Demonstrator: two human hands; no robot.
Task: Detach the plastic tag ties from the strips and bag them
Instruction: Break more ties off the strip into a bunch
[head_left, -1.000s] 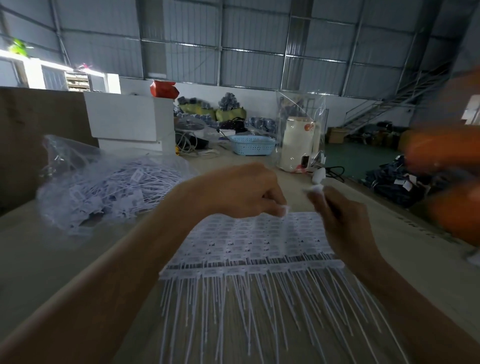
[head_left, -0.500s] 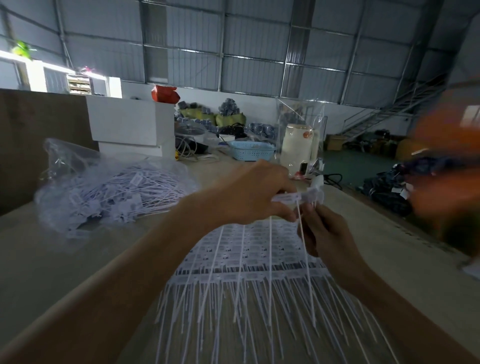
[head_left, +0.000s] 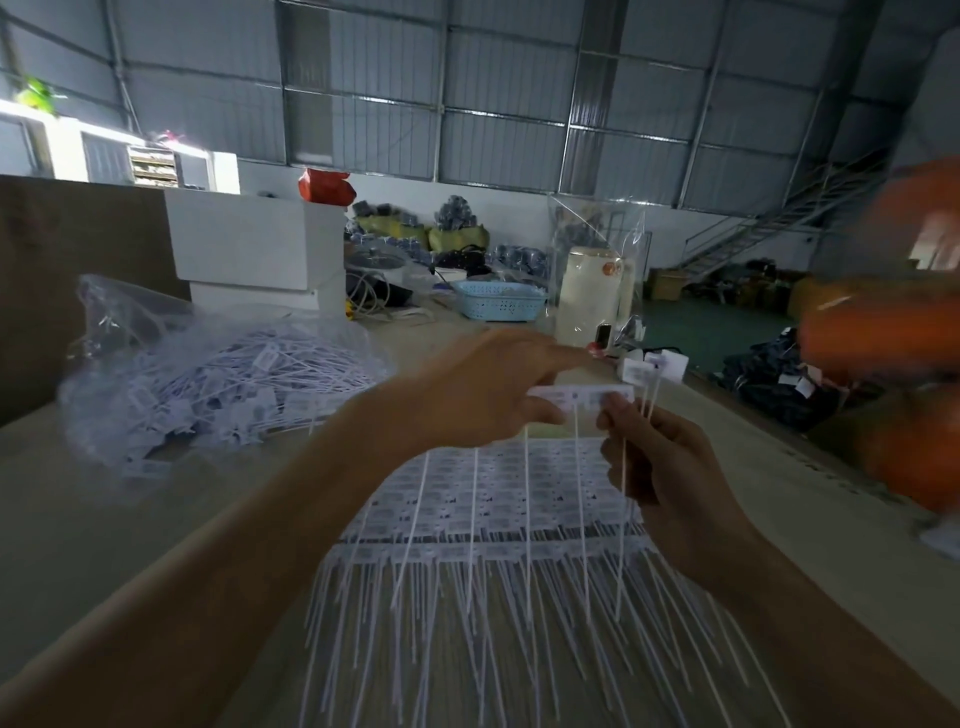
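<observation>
In the head view, I see the left hand (head_left: 483, 387) lifted above the table (head_left: 130, 545), its fingers pinching the left part of a short strip (head_left: 582, 397) of tag heads. The ties of this strip hang down as thin white lines over the stack (head_left: 493, 504) of strips that lies flat on the table, near me. The right hand (head_left: 654, 467) has its fingers curled around a few loose ties (head_left: 647, 387); their heads stand up above the fingers, and the thumb touches the right end of the strip.

One second ago both hands were low, at the far edge of the stack, and nothing hung between them. Half a second ago the strip was already lifted. Now it is higher and a little more to the right, and the loose ties in the right hand are plain to see. I judge that some ties are already off this strip and the next one is about to be broken away.

The bag (head_left: 208, 374) lies to the left, well apart from the hands, and already holds many ties. The ties in the right hand are not bagged yet. At the right edge there is an orange blur (head_left: 883, 332); what it is I cannot tell.
</observation>
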